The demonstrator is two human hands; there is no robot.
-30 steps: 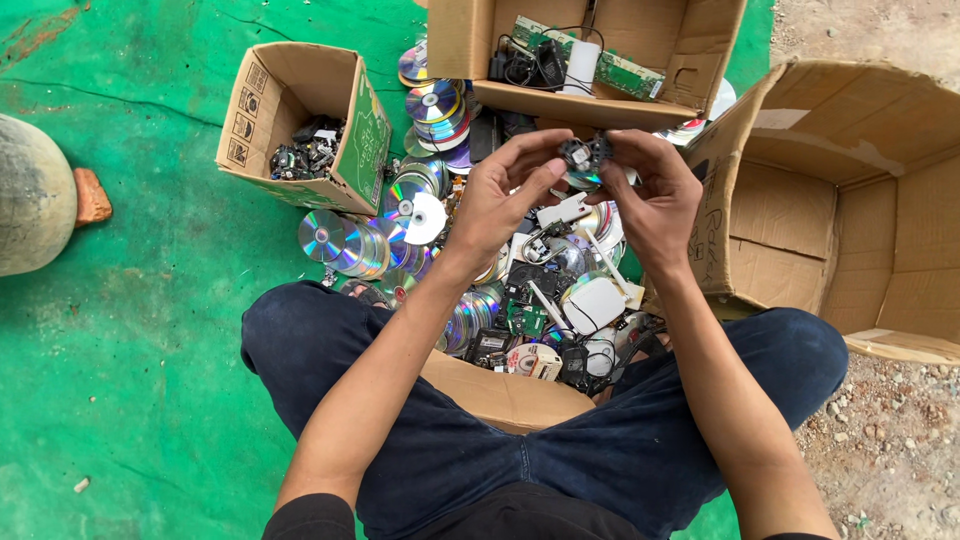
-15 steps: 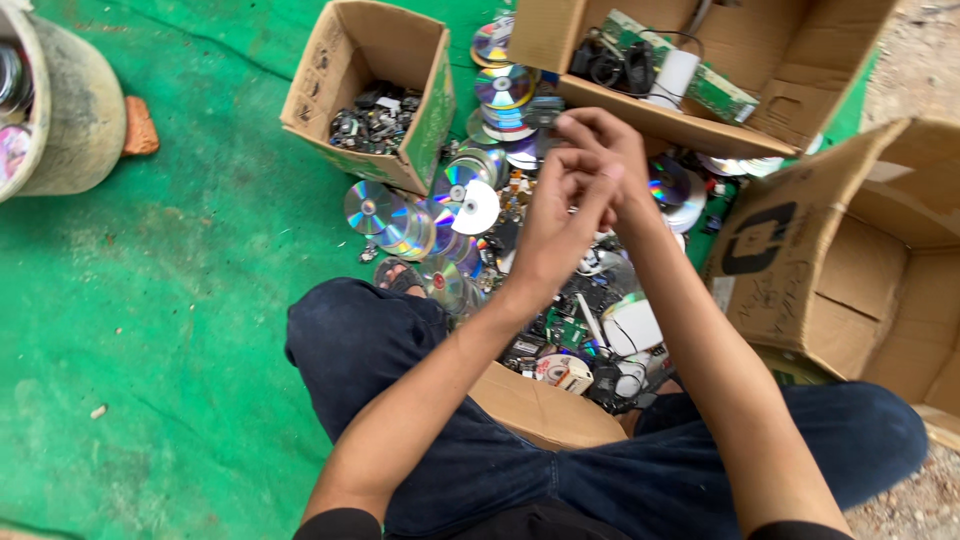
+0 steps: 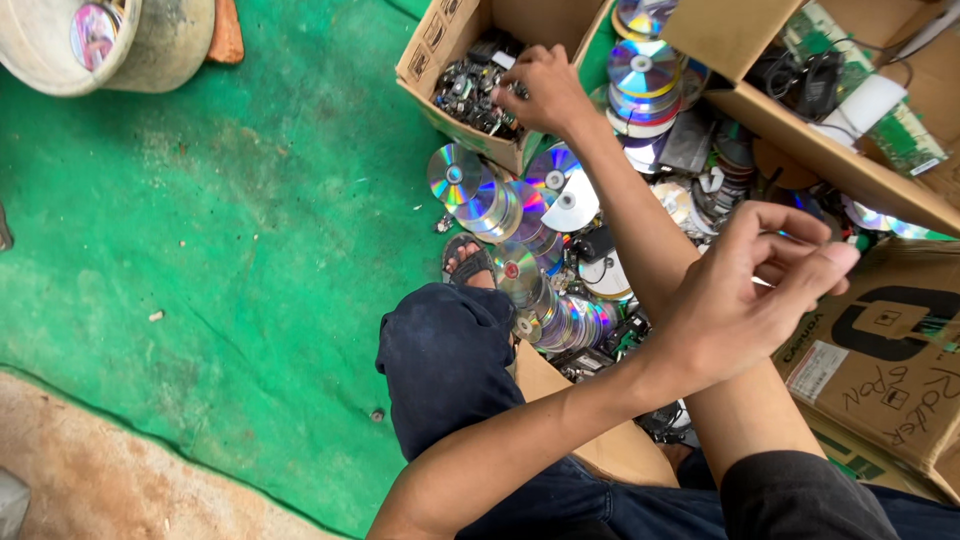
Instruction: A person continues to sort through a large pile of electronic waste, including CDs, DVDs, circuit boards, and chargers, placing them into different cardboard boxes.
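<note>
Hands parted — right hand [image 3: 545, 90] now over small box [image 3: 432, 55].

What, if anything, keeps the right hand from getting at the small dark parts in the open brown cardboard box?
Probably nothing: the right hand is over the open brown cardboard box, fingertips at the small dark parts; no flap covers them.
</note>
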